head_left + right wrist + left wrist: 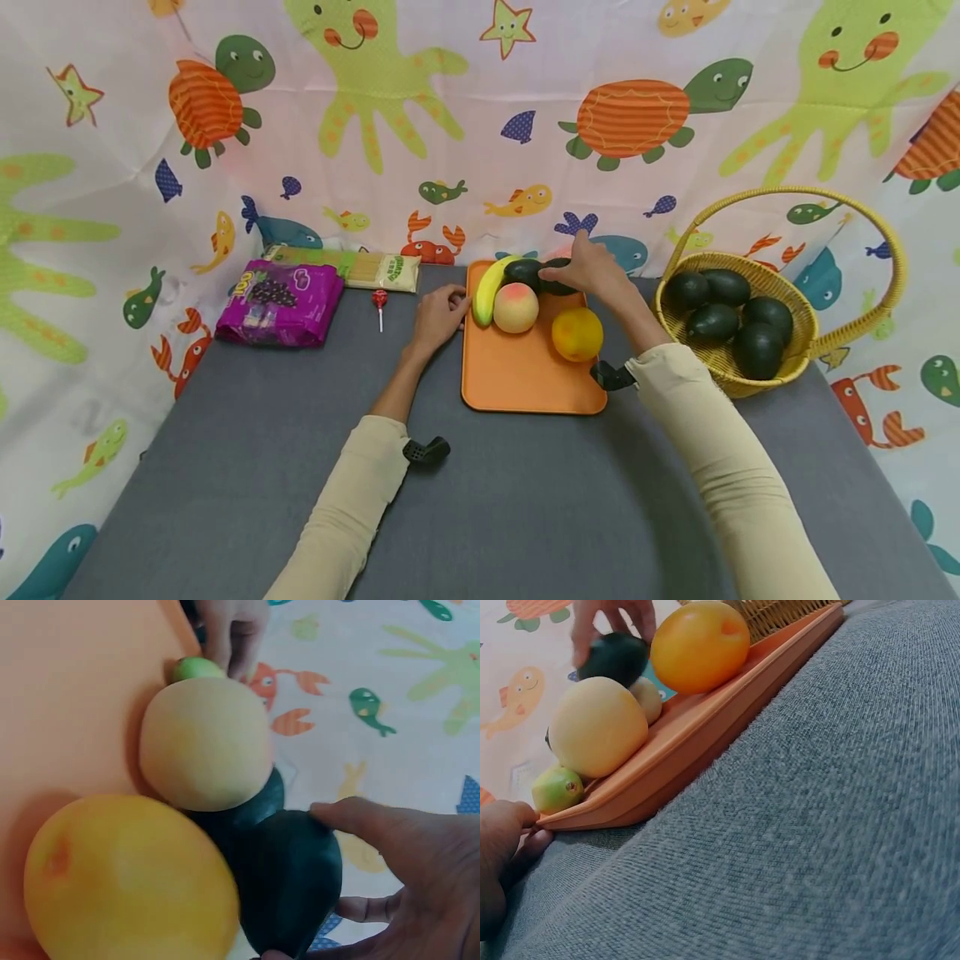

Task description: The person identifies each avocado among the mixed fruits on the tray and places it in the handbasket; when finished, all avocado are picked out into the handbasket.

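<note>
My right hand point(588, 265) grips a dark green avocado point(289, 881) with thumb and fingers, at the back right of the orange tray point(525, 387). Another avocado point(522, 271) lies left of it, partly hidden behind a peach point(516, 308) in the right wrist view. A yellow banana point(487, 293) runs along the tray's left side, its greenish tip point(557, 789) showing in the left wrist view. At the right lies a round yellow-orange fruit point(577, 335). My left hand point(441, 317) pinches the tray's left rim between thumb and fingers.
A yellow wicker basket point(806, 329) with a tall handle holds several avocados right of the tray. To the left lie a purple grape-print packet point(281, 302), a packet of noodles point(382, 271) and a red lollipop point(380, 298). A patterned curtain point(480, 108) borders the grey tabletop.
</note>
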Tool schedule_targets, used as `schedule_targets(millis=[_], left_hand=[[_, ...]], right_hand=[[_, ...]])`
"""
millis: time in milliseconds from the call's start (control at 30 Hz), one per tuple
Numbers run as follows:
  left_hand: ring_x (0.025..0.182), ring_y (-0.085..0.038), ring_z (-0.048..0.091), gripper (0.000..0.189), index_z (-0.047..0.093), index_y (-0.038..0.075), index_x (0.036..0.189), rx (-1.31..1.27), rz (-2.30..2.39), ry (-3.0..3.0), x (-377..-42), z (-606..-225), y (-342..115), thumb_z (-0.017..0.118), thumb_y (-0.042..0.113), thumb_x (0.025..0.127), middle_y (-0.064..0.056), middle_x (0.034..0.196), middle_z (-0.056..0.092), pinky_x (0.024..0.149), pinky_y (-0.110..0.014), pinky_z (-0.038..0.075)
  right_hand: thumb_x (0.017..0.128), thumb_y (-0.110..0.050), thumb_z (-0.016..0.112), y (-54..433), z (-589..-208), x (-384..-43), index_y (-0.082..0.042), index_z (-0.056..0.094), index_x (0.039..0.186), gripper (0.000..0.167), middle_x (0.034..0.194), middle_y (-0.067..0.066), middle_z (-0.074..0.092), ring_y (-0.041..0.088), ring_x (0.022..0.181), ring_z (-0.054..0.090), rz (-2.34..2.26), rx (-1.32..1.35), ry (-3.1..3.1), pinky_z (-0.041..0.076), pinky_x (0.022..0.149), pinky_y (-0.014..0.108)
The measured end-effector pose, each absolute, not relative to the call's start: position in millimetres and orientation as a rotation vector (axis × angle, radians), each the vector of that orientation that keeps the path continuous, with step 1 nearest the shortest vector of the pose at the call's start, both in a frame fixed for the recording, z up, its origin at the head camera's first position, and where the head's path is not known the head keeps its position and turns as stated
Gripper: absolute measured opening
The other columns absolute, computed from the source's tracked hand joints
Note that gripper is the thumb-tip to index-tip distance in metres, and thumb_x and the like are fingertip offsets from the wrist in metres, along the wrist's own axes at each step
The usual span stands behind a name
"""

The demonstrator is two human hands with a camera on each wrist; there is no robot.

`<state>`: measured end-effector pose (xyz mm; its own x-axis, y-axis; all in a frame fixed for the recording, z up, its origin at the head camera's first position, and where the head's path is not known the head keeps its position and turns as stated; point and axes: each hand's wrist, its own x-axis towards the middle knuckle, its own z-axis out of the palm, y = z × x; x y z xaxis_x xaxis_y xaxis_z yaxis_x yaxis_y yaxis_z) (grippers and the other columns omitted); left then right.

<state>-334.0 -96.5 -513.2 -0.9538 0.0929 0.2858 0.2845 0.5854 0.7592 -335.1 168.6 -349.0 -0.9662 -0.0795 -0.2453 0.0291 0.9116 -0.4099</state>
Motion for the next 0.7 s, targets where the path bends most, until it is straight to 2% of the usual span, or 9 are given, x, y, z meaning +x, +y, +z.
schedule_targets(millis=[133, 233, 367, 467, 567, 700], left_hand=[[0.066, -0.023, 0.072, 0.030, 0.072, 0.000, 0.125, -0.315, -1.297, -2.593, -334.1, -512.9, -97.4, 0.067, 0.021, 0.103, -0.015, 0.095, 0.075, 0.076, -0.039, 0.061], [0.068, -0.021, 0.072, 0.031, 0.072, 0.000, 0.125, -0.315, -1.294, -2.612, -333.9, -514.0, -97.7, 0.067, 0.022, 0.103, -0.015, 0.096, 0.076, 0.076, -0.038, 0.062], [0.068, -0.020, 0.073, 0.032, 0.071, 0.000, 0.126, -0.304, -1.301, -2.622, -334.2, -515.4, -96.6, 0.067, 0.022, 0.103, -0.015, 0.097, 0.076, 0.077, -0.037, 0.062], [0.067, -0.021, 0.073, 0.031, 0.072, 0.000, 0.125, -0.299, -1.305, -2.615, -334.2, -514.7, -96.4, 0.067, 0.022, 0.103, -0.015, 0.097, 0.076, 0.074, -0.037, 0.062], [0.066, -0.020, 0.073, 0.032, 0.071, 0.000, 0.125, -0.310, -1.300, -2.620, -334.3, -514.7, -96.3, 0.067, 0.022, 0.103, -0.015, 0.096, 0.076, 0.072, -0.035, 0.062], [0.068, -0.023, 0.074, 0.031, 0.071, 0.000, 0.125, -0.312, -1.304, -2.613, -333.3, -515.1, -96.8, 0.067, 0.022, 0.103, -0.015, 0.097, 0.076, 0.076, -0.038, 0.062]], right_hand=[[0.094, -0.060, 0.067, 172.3, -336.2, -325.7, 0.003, 0.010, 0.162, 0.109, 0.151, 0.035, 0.047, 0.051, 0.132, 0.055, -0.664, -0.046, 2.868, 0.049, 0.109, 0.063], [0.096, -0.065, 0.060, 180.1, -326.6, -316.0, 0.000, 0.012, 0.163, 0.105, 0.154, 0.038, 0.041, 0.053, 0.132, 0.052, -0.687, -0.059, 2.888, 0.048, 0.108, 0.064], [0.100, -0.070, 0.044, 200.0, -314.4, -301.0, -0.007, 0.029, 0.159, 0.087, 0.150, 0.038, 0.041, 0.053, 0.128, 0.047, -0.702, -0.118, 2.901, 0.046, 0.101, 0.065], [0.100, -0.075, 0.036, 219.8, -306.4, -288.4, -0.009, 0.035, 0.157, 0.086, 0.149, 0.036, 0.043, 0.052, 0.128, 0.045, -0.722, -0.112, 2.940, 0.044, 0.098, 0.066], [0.100, -0.077, 0.031, 244.6, -302.0, -276.6, -0.001, 0.035, 0.152, 0.092, 0.141, 0.039, 0.042, 0.052, 0.116, 0.047, -0.752, -0.039, 2.983, 0.044, 0.090, 0.063], [0.099, -0.077, 0.028, 277.9, -302.4, -267.2, 0.011, 0.036, 0.138, 0.096, 0.115, 0.034, 0.048, 0.042, 0.086, 0.059, -0.748, 0.092, 3.000, 0.049, 0.070, 0.047]])
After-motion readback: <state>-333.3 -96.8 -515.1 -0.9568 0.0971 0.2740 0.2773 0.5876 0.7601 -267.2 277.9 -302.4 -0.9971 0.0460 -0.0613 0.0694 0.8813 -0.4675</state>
